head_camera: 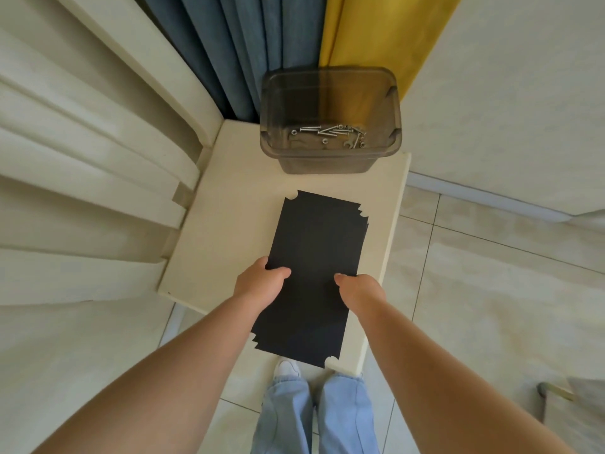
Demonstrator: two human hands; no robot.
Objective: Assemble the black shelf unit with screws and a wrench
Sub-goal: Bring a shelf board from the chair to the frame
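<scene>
Fingers [278,273] round black panel [317,244]; screws [330,132] inside bin [327,158].

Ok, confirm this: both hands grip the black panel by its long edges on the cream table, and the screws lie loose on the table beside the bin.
Not quite. The head view shows the screws inside the bin. The left hand and right hand do grip the black panel on the cream table.
</scene>
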